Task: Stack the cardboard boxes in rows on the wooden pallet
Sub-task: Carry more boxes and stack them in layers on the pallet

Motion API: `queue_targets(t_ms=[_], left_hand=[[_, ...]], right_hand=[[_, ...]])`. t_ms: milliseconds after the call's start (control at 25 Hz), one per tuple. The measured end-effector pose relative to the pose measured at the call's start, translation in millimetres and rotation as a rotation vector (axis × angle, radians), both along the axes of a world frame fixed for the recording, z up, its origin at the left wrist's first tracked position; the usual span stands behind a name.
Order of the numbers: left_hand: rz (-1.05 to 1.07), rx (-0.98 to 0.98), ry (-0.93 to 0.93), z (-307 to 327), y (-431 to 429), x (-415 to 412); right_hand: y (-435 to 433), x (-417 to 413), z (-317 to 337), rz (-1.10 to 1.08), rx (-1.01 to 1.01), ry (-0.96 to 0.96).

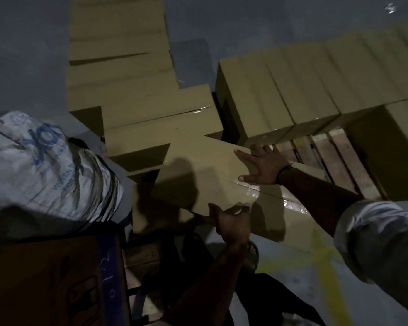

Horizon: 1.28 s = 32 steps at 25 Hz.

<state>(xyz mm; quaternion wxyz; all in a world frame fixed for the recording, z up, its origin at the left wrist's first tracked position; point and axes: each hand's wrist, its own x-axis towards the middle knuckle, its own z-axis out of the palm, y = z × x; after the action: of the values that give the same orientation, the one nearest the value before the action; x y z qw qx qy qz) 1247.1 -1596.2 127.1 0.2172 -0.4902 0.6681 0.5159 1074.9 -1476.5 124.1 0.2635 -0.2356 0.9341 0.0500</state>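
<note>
Two hands on one box (198,175). L hand (231,220) is gripping the near long edge, fingers (243,205) curling over it. R hand (262,165) is pressing flat on top by the far edge, fingers (244,154) spread, not closing. Box is hanging tilted btwn pile (139,97) and pallet (339,158), long axis running upper-left to lower-right. Bare slats are lying just right of R hand, in front of row (292,90). R hand is nearer, so box prob. needs swinging right.

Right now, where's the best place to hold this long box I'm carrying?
Grip the cardboard box by its opposite long edges: left hand curled under the near edge, right hand flat on the far one. It is long, flat and tilted, so a one-sided grip would probably let it swing.
</note>
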Motion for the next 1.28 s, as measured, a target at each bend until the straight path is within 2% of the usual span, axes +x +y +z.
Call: queue_targets(t_ms=[160,240,320,480,600,840,960,1120,1280], left_hand=[[-0.135,-0.008,0.184,41,38,-1],[-0.217,-0.028,0.185,43,67,-2],[-0.29,-0.055,0.228,44,93,-2],[-0.569,-0.181,0.344,91,147,13],[-0.663,-0.195,0.395,112,192,31],[-1.021,-0.277,0.567,141,282,83],[-1.142,-0.269,0.559,154,308,96],[-1.328,-0.351,0.591,149,328,93],[-1.412,-0.276,0.52,130,355,66]], right_hand=[[77,30,41,-0.187,0.063,0.074],[119,55,57,-0.28,0.072,0.104],[160,84,71,-0.385,0.042,0.132],[238,159,96,-0.599,-0.028,0.234],[283,213,107,-0.742,-0.064,0.314],[360,289,133,-1.008,-0.172,0.396],[384,306,142,-1.0,-0.186,0.373],[415,304,140,-0.941,-0.188,0.307],[445,281,134,-0.907,-0.134,0.261]])
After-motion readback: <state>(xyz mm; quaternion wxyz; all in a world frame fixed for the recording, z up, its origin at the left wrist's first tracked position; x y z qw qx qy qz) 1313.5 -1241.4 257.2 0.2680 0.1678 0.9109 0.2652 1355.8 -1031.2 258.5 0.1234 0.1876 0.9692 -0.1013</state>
